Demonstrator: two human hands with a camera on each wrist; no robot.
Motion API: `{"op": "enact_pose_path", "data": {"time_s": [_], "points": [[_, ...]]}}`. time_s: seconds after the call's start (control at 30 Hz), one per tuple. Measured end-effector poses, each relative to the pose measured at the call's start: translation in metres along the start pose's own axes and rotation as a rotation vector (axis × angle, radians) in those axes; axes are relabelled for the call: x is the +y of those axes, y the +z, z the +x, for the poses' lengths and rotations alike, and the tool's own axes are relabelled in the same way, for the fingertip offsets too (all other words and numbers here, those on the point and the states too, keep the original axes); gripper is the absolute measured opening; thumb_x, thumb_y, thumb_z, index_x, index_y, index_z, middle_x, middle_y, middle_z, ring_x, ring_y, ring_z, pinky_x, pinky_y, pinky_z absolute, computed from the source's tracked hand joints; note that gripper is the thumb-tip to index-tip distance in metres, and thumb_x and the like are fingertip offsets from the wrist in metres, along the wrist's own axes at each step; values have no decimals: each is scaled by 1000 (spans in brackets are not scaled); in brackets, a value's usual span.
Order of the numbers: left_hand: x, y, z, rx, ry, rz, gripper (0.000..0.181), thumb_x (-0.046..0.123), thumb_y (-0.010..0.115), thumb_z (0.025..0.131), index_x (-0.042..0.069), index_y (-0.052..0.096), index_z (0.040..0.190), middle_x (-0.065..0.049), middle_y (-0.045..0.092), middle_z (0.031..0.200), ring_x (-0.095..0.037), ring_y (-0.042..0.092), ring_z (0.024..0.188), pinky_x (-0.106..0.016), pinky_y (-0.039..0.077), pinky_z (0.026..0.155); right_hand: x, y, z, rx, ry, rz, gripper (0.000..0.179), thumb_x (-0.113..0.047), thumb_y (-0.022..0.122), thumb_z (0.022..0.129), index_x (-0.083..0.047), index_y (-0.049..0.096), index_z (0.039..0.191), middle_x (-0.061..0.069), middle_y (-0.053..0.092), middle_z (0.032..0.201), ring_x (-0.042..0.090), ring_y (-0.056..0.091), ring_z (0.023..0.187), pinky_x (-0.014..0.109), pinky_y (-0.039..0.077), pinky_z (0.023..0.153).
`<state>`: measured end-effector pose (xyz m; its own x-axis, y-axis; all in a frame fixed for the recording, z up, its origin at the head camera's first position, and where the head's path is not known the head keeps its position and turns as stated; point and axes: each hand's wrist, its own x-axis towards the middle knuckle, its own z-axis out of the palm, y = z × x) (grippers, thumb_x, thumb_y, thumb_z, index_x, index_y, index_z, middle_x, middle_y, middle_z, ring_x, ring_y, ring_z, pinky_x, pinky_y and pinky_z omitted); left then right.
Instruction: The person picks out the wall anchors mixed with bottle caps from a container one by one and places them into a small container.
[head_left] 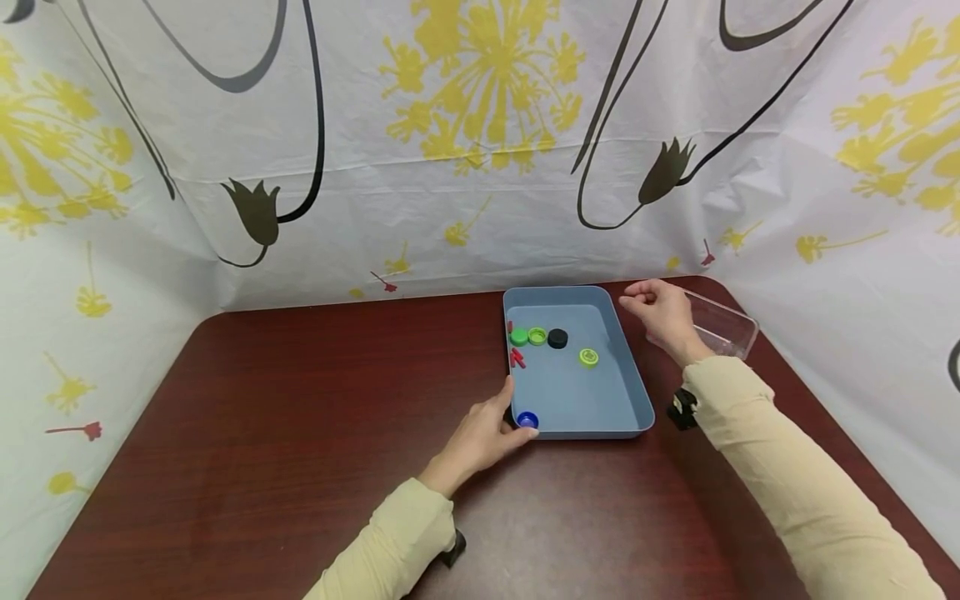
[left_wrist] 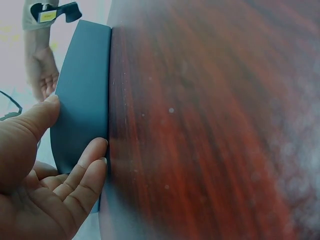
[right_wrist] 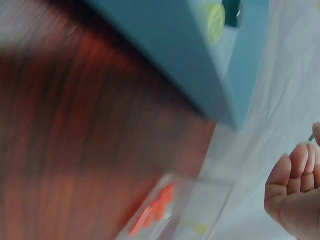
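A shallow blue-grey tray (head_left: pixel 577 400) lies on the table. My left hand (head_left: pixel 480 429) holds its near left corner, thumb on the near side and fingers along the left side; the left wrist view shows them against the outer wall. Beside this thumb, inside the tray, sits a blue bottle cap (head_left: pixel 528 420). My right hand (head_left: pixel 663 317) is raised by the tray's far right side, fingers loosely bent, nothing visible in them. Below it stands a clear plastic box (head_left: pixel 738 333), partly covered by the hand, with several orange-red pieces (right_wrist: pixel 155 207) inside.
Inside the tray are a green cap (head_left: pixel 519 337), two yellow-green caps (head_left: pixel 537 336), a black cap (head_left: pixel 557 338) and several small red pieces (head_left: pixel 517 358) along its left wall. A patterned cloth (head_left: pixel 450 225) hangs behind the dark wooden table (head_left: pixel 300 433).
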<state>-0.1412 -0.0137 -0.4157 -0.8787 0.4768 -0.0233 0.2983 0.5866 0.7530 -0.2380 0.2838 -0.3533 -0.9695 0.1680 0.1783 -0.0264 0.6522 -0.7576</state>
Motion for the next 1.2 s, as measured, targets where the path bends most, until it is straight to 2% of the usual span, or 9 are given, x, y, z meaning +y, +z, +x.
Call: {"op": "enact_pose_path", "data": {"time_s": [0.2, 0.4, 0.57, 0.67, 0.83, 0.97, 1.2], "points": [[-1, 0, 1, 2, -3, 1, 86, 35, 67, 87, 3, 17, 150, -15, 56, 122, -5, 58, 69, -23, 47, 65, -21, 21, 2, -122, -110, -12, 21, -14, 64, 90, 3, 65, 103, 14, 63, 88, 9, 51, 71, 19, 42, 61], [-2, 0, 2, -4, -5, -8, 87, 36, 66, 87, 4, 16, 150, -16, 54, 126, -5, 60, 69, -23, 48, 66, -32, 43, 2, -318, -183, 1, 19, -10, 62, 91, 4, 64, 103, 15, 63, 88, 14, 55, 74, 23, 45, 67], [-3, 1, 1, 0, -4, -10, 87, 36, 67, 87, 4, 17, 150, -14, 58, 117, -5, 60, 69, -23, 48, 65, -37, 63, 1, -471, -208, 7, 20, -8, 62, 90, 6, 64, 104, 14, 64, 88, 26, 59, 80, 27, 47, 69], [-3, 0, 1, -1, -11, -12, 86, 37, 66, 87, 4, 17, 150, -14, 58, 114, -5, 60, 69, -22, 48, 64, -38, 74, 0, -539, -219, -21, 21, -6, 63, 88, 7, 65, 104, 13, 66, 89, 22, 60, 78, 28, 47, 69], [-3, 1, 0, -2, -14, -16, 86, 37, 66, 88, 3, 18, 150, -14, 59, 114, -5, 60, 69, -22, 47, 62, -38, 90, 1, -603, -259, -84, 19, -4, 67, 84, 7, 66, 100, 9, 67, 83, 10, 56, 70, 26, 46, 67], [-3, 1, 0, 2, -7, -10, 86, 37, 66, 88, 2, 18, 150, -14, 59, 114, -6, 60, 69, -22, 47, 63, -38, 100, 1, -640, -304, -84, 19, 0, 65, 83, 8, 65, 101, 8, 65, 80, 10, 53, 69, 26, 45, 67], [-3, 1, 1, 5, -4, -7, 87, 37, 67, 87, 2, 18, 150, -13, 60, 111, -6, 60, 69, -23, 47, 63, -35, 112, 1, -678, -320, -64, 24, 4, 63, 84, 8, 62, 108, 11, 65, 79, 11, 57, 70, 26, 47, 68]]}}
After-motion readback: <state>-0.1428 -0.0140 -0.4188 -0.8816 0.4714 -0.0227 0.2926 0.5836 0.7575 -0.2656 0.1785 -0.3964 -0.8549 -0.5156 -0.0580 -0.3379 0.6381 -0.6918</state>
